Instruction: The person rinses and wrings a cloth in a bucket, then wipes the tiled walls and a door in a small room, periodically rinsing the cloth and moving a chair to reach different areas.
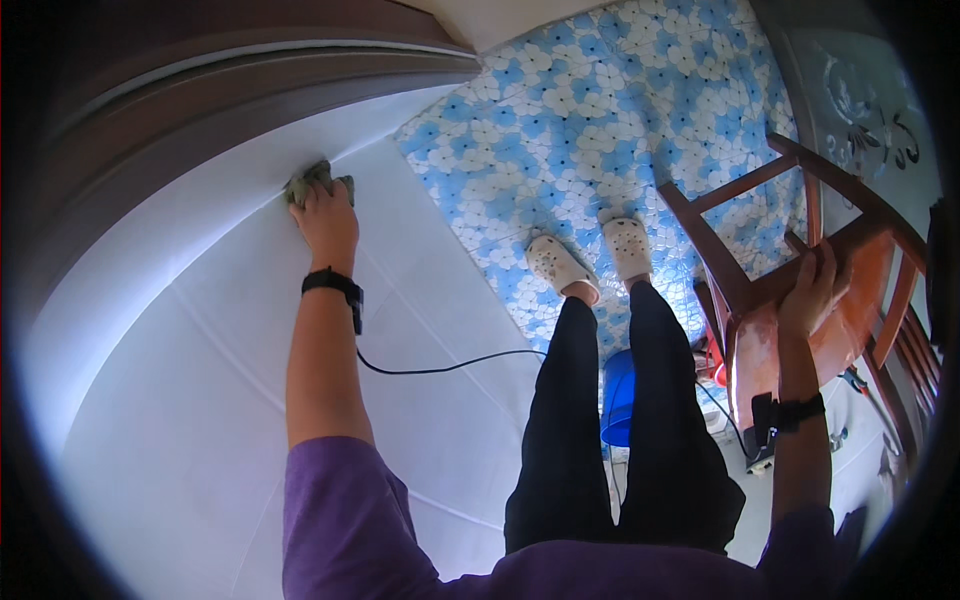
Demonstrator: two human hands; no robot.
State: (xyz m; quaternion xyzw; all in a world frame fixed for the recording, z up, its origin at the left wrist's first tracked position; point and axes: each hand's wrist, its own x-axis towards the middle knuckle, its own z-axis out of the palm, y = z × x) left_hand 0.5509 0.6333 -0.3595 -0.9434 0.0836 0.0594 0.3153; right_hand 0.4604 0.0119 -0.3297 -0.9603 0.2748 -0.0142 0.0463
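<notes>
My left hand (328,222) is closed over a crumpled grey-green cloth (318,180), pressed where the white tiled floor meets the pale wall base. Parts of the cloth stick out past my fingertips. On the right, my right hand (812,295) grips a reddish-brown wooden chair (770,345) at the edge of its glossy seat. The chair looks tipped, its legs and crossbars pointing away from me. My right thumb and the far side of its grip are partly hidden.
A blue and white flower-patterned mat (590,110) lies under my pale clogs (562,264). Behind my legs stands a blue bucket (618,400). A thin black cable (450,366) runs from my left wristband. Dark brown trim (250,85) borders the wall at upper left.
</notes>
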